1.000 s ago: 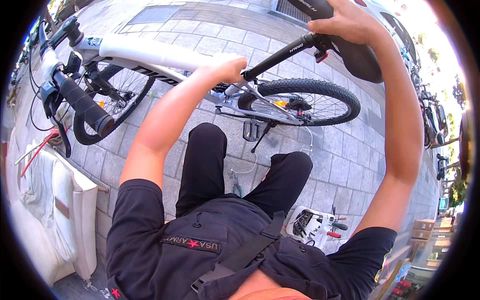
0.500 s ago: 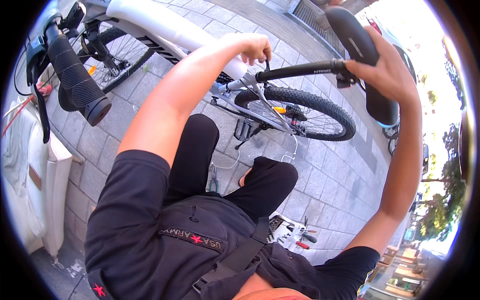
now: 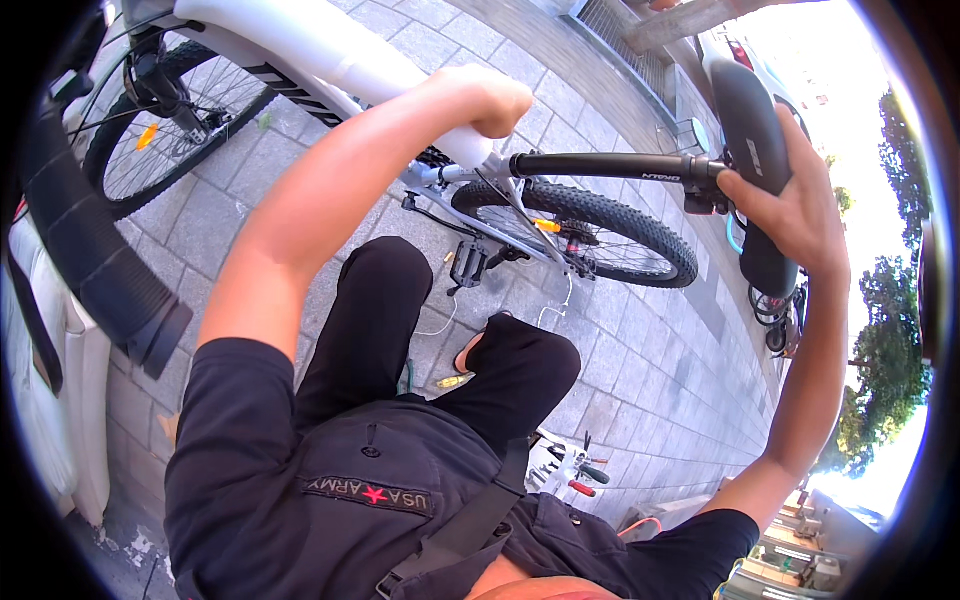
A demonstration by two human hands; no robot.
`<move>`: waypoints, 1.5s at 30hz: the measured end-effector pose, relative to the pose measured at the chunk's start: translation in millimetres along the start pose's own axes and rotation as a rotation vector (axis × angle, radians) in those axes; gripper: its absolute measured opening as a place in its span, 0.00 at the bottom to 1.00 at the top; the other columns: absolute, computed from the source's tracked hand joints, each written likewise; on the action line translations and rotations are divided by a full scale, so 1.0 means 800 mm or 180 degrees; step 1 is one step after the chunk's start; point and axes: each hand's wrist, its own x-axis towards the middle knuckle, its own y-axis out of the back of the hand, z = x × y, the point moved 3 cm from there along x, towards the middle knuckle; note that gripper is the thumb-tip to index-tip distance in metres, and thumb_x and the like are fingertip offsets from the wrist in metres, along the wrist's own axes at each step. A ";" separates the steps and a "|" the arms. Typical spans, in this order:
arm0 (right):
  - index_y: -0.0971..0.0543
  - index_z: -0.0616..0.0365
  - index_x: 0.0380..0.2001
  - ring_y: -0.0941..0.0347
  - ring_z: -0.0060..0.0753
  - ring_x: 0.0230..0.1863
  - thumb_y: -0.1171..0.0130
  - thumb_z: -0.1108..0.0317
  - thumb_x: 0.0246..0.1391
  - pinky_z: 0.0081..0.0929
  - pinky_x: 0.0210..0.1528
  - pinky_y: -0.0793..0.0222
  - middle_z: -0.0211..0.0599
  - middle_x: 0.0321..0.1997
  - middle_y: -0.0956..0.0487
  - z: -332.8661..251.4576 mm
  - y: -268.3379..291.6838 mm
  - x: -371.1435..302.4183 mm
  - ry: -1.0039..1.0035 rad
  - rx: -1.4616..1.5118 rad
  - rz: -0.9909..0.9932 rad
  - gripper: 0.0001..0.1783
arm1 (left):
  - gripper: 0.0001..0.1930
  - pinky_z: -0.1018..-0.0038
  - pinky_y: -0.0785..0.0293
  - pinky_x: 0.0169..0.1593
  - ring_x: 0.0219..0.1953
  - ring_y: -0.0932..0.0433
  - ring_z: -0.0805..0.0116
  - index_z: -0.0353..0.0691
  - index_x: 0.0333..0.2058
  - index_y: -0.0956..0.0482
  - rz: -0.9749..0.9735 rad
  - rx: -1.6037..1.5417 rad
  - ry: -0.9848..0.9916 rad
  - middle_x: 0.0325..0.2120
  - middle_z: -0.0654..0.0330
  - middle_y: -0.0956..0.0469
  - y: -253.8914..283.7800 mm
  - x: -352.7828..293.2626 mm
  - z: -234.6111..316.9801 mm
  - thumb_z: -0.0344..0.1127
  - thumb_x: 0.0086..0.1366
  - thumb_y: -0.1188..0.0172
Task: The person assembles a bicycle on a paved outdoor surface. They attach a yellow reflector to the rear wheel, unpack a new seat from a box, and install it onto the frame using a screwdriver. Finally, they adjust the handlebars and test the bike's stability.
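Note:
My right hand (image 3: 805, 210) grips the black bicycle saddle (image 3: 756, 165), thumb on one side and fingers over the far edge. A black seatpost (image 3: 610, 167) runs from the saddle into the grey and white bicycle frame (image 3: 335, 45), whose tubes are partly wrapped in white padding. My left hand (image 3: 502, 105) is closed in a fist just beside the seat clamp (image 3: 513, 165). Whatever lies inside its fingers is hidden. Below the seatpost are the rear wheel (image 3: 640, 235) and a pedal (image 3: 468, 265).
A black handlebar grip (image 3: 100, 240) looms at the left, above a white cushioned seat (image 3: 85, 400). Near my foot lies a small yellow object (image 3: 452, 381) on the paving (image 3: 640, 340). A smaller white bike with red grips (image 3: 582, 488) stands close by my side. A metal grate (image 3: 630, 60) lies beyond.
My left fingers, earlier at a dark lever by the seat clamp, are now curled into a fist there. The saddle, still in my right hand, sits more upright in view. The whole view has shifted.

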 end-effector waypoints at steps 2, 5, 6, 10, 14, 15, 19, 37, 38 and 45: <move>0.26 0.61 0.58 0.21 0.32 0.38 0.27 0.60 0.48 0.33 0.43 0.24 0.40 0.38 0.19 0.012 -0.002 -0.015 -0.0212 0.0211 -0.0021 0.35 | 0.15 0.61 0.19 0.51 0.47 0.13 0.58 0.45 0.48 0.10 -0.0300 -0.0429 -0.0448 0.42 0.54 0.11 -0.007 -0.004 -0.001 0.41 0.65 0.31; 0.25 0.64 0.58 0.21 0.32 0.37 0.27 0.58 0.49 0.33 0.43 0.24 0.40 0.38 0.19 0.023 -0.009 -0.013 -0.0239 0.0197 0.0125 0.36 | 0.20 0.61 0.19 0.51 0.47 0.13 0.59 0.45 0.51 0.11 -0.0269 -0.0455 -0.0536 0.42 0.55 0.11 -0.016 -0.005 -0.004 0.46 0.63 0.28; 0.25 0.65 0.57 0.21 0.32 0.37 0.28 0.57 0.50 0.33 0.42 0.24 0.40 0.38 0.19 0.020 -0.010 -0.008 -0.0359 0.0201 0.0014 0.35 | 0.22 0.61 0.19 0.50 0.47 0.13 0.58 0.46 0.50 0.11 -0.0256 -0.0319 -0.0500 0.43 0.56 0.11 -0.015 -0.009 0.003 0.50 0.61 0.26; 0.23 0.68 0.52 0.22 0.31 0.36 0.32 0.47 0.53 0.29 0.41 0.26 0.39 0.37 0.19 0.010 0.000 0.039 -0.1283 0.0175 -0.0557 0.35 | 0.23 0.63 0.19 0.49 0.47 0.13 0.57 0.49 0.49 0.11 -0.0336 -0.0034 -0.0461 0.44 0.58 0.11 -0.009 -0.013 0.019 0.54 0.59 0.25; 0.24 0.64 0.54 0.21 0.30 0.34 0.30 0.54 0.54 0.32 0.39 0.25 0.36 0.36 0.20 -0.009 -0.011 0.039 -0.0609 0.0139 -0.0245 0.31 | 0.22 0.62 0.19 0.49 0.46 0.13 0.57 0.47 0.48 0.11 -0.0105 -0.0245 -0.0528 0.43 0.59 0.11 -0.018 -0.008 0.007 0.51 0.58 0.24; 0.24 0.63 0.55 0.21 0.29 0.35 0.29 0.56 0.54 0.32 0.40 0.24 0.36 0.36 0.20 -0.012 -0.016 0.031 -0.0075 0.0150 -0.0033 0.30 | 0.22 0.62 0.19 0.49 0.46 0.13 0.57 0.47 0.48 0.11 -0.0116 -0.0274 -0.0511 0.43 0.60 0.11 -0.017 -0.007 0.005 0.49 0.58 0.24; 0.25 0.56 0.57 0.20 0.58 0.44 0.28 0.64 0.49 0.44 0.51 0.25 0.50 0.41 0.18 -0.028 -0.075 0.027 0.1631 -0.0463 -0.0162 0.31 | 0.24 0.63 0.19 0.50 0.47 0.13 0.57 0.47 0.51 0.11 -0.0160 -0.0111 -0.0597 0.43 0.60 0.11 -0.016 -0.007 0.014 0.44 0.55 0.22; 0.23 0.56 0.55 0.17 0.55 0.44 0.29 0.61 0.46 0.44 0.51 0.23 0.48 0.39 0.16 -0.007 -0.127 0.026 0.2201 -0.0282 0.0273 0.31 | 0.27 0.62 0.20 0.51 0.48 0.14 0.58 0.47 0.50 0.13 0.0072 -0.0117 -0.0647 0.46 0.58 0.12 -0.029 0.010 0.009 0.49 0.52 0.19; 0.23 0.55 0.55 0.18 0.56 0.46 0.29 0.63 0.44 0.45 0.52 0.24 0.47 0.40 0.16 -0.010 -0.137 0.025 0.1930 -0.0247 0.0120 0.31 | 0.28 0.63 0.20 0.52 0.49 0.14 0.58 0.48 0.51 0.13 -0.0022 -0.0185 -0.0589 0.46 0.57 0.12 -0.031 0.013 0.005 0.49 0.52 0.19; 0.23 0.59 0.50 0.17 0.57 0.41 0.30 0.60 0.47 0.47 0.49 0.23 0.53 0.38 0.16 -0.014 -0.151 0.044 0.0418 0.0060 -0.0274 0.27 | 0.23 0.63 0.20 0.52 0.46 0.14 0.57 0.49 0.47 0.12 0.0064 0.0123 -0.0564 0.39 0.59 0.12 -0.027 -0.012 0.033 0.53 0.57 0.24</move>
